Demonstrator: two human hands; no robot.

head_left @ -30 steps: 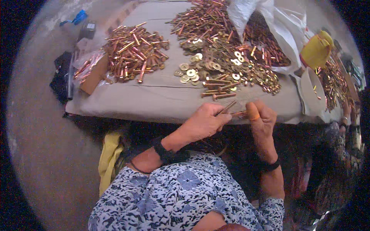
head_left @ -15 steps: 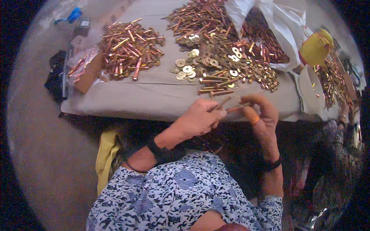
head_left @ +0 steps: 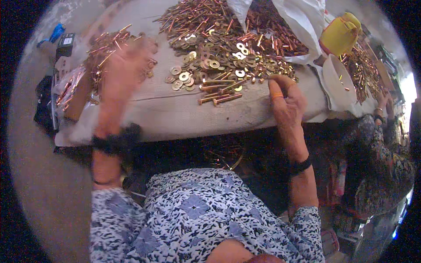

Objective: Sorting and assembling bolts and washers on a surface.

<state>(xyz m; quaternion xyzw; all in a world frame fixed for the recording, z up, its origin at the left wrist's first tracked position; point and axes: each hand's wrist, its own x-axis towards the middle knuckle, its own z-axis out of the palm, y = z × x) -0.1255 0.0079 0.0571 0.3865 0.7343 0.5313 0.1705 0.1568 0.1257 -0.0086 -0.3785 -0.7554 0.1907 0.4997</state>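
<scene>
- One blurry left hand [head_left: 127, 65] is over the left bolts [head_left: 98, 51] on the table [head_left: 175, 114]; can't tell if it's gripping anything.
- Right hand [head_left: 287, 98] has curled fingers right by the nuts [head_left: 283, 68]; can't tell if one's pinched.
- I'd keep the left hand low there (rolling bolts are a pain).
- Nuts: pick from the near edge, away from the washers [head_left: 214, 64].

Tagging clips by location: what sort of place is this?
Probably a small hardware workshop or packing area: a cloth-covered table bears heaps of bolts and washers, and another person's hand shows at far right.
</scene>
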